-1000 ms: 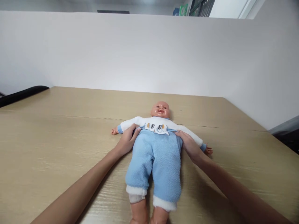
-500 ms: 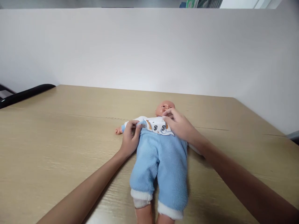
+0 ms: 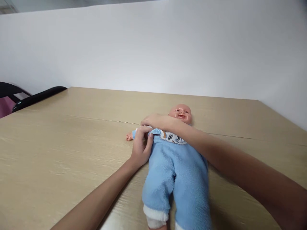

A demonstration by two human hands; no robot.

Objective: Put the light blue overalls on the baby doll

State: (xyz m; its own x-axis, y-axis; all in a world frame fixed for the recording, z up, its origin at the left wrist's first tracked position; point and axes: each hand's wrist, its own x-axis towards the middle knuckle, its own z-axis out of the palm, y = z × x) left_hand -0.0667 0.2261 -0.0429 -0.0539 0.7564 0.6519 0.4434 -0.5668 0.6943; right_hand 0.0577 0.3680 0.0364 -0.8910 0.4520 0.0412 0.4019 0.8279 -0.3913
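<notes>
A baby doll [image 3: 181,113] lies on its back on the table, head away from me. It wears a fleecy blue romper [image 3: 177,172] with white cuffs and an animal face on the chest. At the doll's side on the left of the view, my left hand [image 3: 141,147] pinches the romper's edge between thumb and fingers. My right hand [image 3: 157,120] lies across the doll's chest, close to the left hand, at the shoulder of the white-sleeved arm. Its fingertips are mostly hidden. The doll's small hand [image 3: 129,136] sticks out past my left hand.
The wooden table [image 3: 72,153] has a seam running across it beyond the doll. A white wall or partition [image 3: 144,48] stands behind the table. A black chair armrest [image 3: 40,97] is at the left edge, with something pink [image 3: 6,107] beside it.
My right hand has moved left across the doll's chest, from below its chin to near my left hand. My left hand keeps its hold. The view has shifted slightly left.
</notes>
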